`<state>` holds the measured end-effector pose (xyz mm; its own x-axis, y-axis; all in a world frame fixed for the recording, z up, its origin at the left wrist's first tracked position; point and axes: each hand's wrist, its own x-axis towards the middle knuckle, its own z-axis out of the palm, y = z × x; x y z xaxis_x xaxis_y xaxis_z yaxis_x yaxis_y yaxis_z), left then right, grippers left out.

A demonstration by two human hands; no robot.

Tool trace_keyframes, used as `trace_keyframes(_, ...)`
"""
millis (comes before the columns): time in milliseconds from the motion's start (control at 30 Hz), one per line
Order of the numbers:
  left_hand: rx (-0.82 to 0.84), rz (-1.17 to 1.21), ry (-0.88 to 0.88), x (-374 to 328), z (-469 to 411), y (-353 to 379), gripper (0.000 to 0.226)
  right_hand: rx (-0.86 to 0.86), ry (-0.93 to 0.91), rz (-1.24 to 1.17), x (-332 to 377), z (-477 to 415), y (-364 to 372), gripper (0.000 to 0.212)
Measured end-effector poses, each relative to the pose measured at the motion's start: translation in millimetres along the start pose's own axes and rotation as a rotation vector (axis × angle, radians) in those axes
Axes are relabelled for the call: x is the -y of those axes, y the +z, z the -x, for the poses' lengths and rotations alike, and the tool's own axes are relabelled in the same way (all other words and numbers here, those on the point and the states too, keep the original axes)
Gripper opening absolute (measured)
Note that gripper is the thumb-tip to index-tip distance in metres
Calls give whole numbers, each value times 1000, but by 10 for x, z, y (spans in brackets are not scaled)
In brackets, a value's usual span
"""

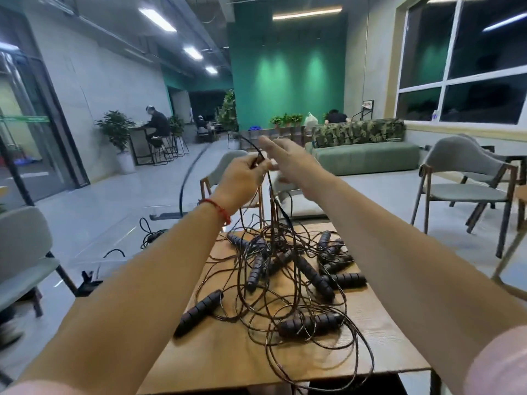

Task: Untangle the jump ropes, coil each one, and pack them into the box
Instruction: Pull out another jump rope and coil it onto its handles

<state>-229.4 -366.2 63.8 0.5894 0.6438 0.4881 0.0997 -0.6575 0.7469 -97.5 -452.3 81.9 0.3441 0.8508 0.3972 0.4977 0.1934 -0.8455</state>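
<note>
Ropes (282, 259) pinched aloft in left hand (242, 173) fingers | right hand (281, 155) fingers straight, empty | some overhang table (228, 357) near edge

Tangled ropes (285, 280) lie on the table (216, 357) (handles (199, 312) mixed among them), between the left chair (25, 252) and right chair (462, 178), with a sofa (368, 156) far behind.

I see a wooden table (216, 363) with a knotted heap of jump ropes (310, 323) on it, black ribbed handles (199, 312) scattered through the tangle
</note>
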Motion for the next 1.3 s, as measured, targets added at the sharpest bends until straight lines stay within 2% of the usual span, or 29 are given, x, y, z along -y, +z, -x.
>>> trace_keyframes(100,-85,-43,61,-121,-166,-151,24,51,106,-279,-233,20,14,44)
trace_keyframes(167,-112,-14,89,-214,-259,-232,26,76,67,-308,-392,-21,19,25)
trace_keyframes(300,-147,88,95,-328,-382,-312,18,127,-57,34,-526,-55,35,22)
trace_keyframes(400,-152,107,114,-347,-366,-325,18,164,-51,145,-591,-67,77,14)
trace_keyframes(533,-249,228,127,-490,-384,-450,22,111,-78,475,-691,31,69,17)
trace_keyframes(600,-318,279,146,-614,-461,-586,20,103,-42,692,-788,77,-1,23)
trace_keyframes(733,-488,214,190,-898,-632,-944,24,149,146,1113,-1058,158,-93,25)
trace_keyframes(833,-462,155,245,-991,-690,-1029,24,179,159,1276,-1116,215,-105,36)
trace_keyframes(900,-402,140,255,-996,-689,-964,25,308,136,1186,-1014,195,-101,50)
trace_keyframes(1000,-322,109,222,-947,-664,-785,27,519,159,854,-720,166,-109,87)
trace_keyframes(1067,-290,97,202,-880,-644,-691,26,630,171,593,-519,172,-106,104)
trace_keyframes(1133,-229,109,172,-835,-586,-614,28,605,113,418,-338,177,-85,103)
trace_keyframes(1200,-157,142,146,-825,-503,-555,31,478,43,319,-220,141,-41,94)
trace_keyframes(1300,-111,194,145,-890,-443,-538,32,512,-6,257,-188,122,112,97)
